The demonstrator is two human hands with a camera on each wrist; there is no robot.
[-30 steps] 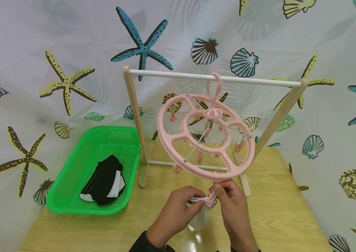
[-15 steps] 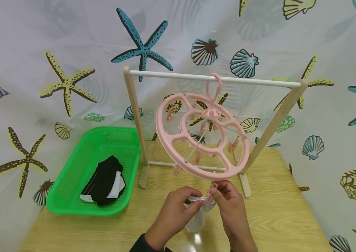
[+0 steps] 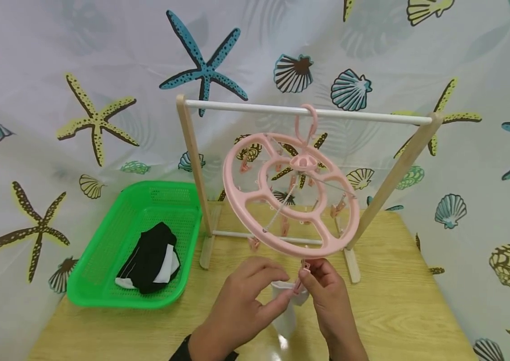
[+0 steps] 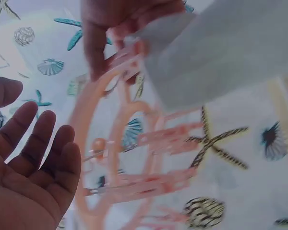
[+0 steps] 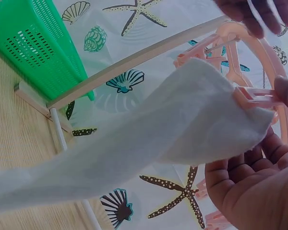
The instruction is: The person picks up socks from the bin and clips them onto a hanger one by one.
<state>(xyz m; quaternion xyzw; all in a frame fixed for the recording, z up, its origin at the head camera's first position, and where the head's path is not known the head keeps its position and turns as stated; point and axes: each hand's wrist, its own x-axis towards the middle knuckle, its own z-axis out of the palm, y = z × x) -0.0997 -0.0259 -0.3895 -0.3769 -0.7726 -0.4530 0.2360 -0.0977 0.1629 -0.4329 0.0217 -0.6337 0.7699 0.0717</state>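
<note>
A white sock [image 5: 192, 115] hangs by its opening from a pink clothespin [image 5: 259, 97] on the near rim of the round pink drying hanger [image 3: 300, 249]. My right hand [image 3: 333, 308] pinches that clothespin between thumb and fingers, right beside the sock's edge. Just left of the sock, my left hand [image 3: 241, 308] has its fingers spread and loosely bent, gripping nothing. The left wrist view shows that left hand [image 4: 33, 177] with the palm bare, apart from the cloth. In the head view the sock droops below both hands, partly hidden by them.
The hanger hooks over the white bar [image 3: 245, 106] of a wooden-legged stand. More pink clothespins [image 3: 285, 225] dangle beneath its rings. To the left, a green basket [image 3: 71, 288] holds folded black and white cloth pieces [image 3: 155, 260]. A shell-patterned curtain [image 3: 115, 45] rises behind.
My left hand has let go of the sock's edge and moved slightly left, its fingers opening. My right hand stays on the clothespin. The hanger has swung a little.
</note>
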